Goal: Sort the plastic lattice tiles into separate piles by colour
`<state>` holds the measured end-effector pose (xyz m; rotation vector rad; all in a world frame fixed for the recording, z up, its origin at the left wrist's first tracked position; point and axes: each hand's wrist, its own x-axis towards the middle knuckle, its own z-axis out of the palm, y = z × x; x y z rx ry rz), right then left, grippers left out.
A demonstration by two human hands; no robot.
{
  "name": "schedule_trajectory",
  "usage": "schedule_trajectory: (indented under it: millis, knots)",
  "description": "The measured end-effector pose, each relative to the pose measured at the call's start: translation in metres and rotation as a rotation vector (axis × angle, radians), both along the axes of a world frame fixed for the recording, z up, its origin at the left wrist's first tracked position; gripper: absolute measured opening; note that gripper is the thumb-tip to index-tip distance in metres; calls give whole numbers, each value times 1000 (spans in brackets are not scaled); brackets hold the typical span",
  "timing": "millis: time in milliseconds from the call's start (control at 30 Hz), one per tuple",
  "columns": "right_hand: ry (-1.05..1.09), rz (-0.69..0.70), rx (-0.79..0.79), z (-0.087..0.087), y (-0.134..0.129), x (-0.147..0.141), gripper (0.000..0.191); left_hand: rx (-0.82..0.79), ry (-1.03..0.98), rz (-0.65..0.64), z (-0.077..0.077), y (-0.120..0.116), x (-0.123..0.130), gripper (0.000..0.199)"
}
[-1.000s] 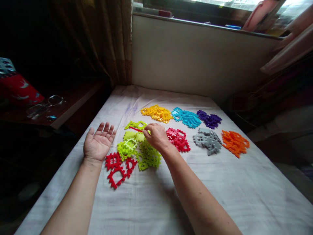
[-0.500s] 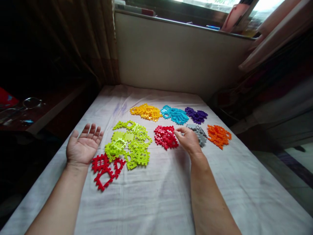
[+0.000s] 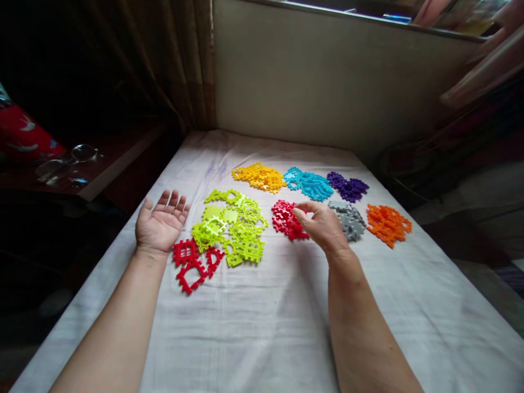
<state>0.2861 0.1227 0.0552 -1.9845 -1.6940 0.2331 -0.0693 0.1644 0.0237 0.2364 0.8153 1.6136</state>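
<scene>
My left hand [image 3: 162,224] lies palm up with its fingers stretched out and nothing on it. Just to its right are several loose red interlocking plastic pieces [image 3: 191,277], some with window-like openings, beside a spread pile of lime-green pieces [image 3: 248,251]. My right hand [image 3: 323,226] is over the right side of a second red pile [image 3: 282,218], thumb and forefinger pinched together. Whether a piece is between those fingertips I cannot make out against the red behind them. Grey pieces [image 3: 354,224] are partly hidden behind this hand.
Yellow [image 3: 262,177], light-blue [image 3: 313,185] and purple [image 3: 347,187] piles line the back of the cloth-covered table [image 3: 245,338]. An orange pile [image 3: 388,224] lies at the right. Eyeglasses [image 3: 84,154] rest on a dark shelf at the left. A wall [image 3: 286,76] stands behind.
The view has tilted down and turned left, shifting the table's contents right and up. My right hand has moved slightly left over the red pile. My left hand stays open, palm up.
</scene>
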Motion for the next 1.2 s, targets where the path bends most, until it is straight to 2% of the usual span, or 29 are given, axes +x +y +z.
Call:
schedule_trajectory:
  millis: [67, 200, 267, 333, 400, 633, 733, 867, 967, 1033, 1200]
  knots:
    - [-29, 144, -6, 6, -5, -26, 19, 4, 0, -8, 0, 0, 0, 37]
    - [-127, 599, -67, 10, -20, -85, 12, 11, -3, -17, 1, -1, 0, 37]
    - [-197, 776, -97, 7, -28, -108, 14, 13, -7, -22, 0, -1, 0, 37]
    - [-268, 868, -104, 4, -36, -124, 16, 15, -12, -25, -1, 0, -1, 36]
    - [-322, 898, -95, 2, -41, -132, 15, 20, -16, -27, -2, 0, -2, 36]
    - [-393, 887, -37, -8, -44, -139, 18, 14, -17, -24, 0, 0, -1, 36]
    - [-372, 908, -17, -7, -43, -141, 17, 1, -17, -14, 1, 0, 0, 38]
    - [-199, 921, 21, 7, -39, -131, 16, 3, -8, -15, -1, 1, -1, 36]
    - [-23, 916, 84, 15, -29, -107, 10, 3, 7, -15, -2, 2, -3, 36]
    - [25, 814, 117, 16, -19, -83, 7, 2, 14, -14, -2, 2, -3, 35]
    - [-175, 280, 63, 8, -3, -21, 9, -12, 21, -8, 1, 1, 0, 35]
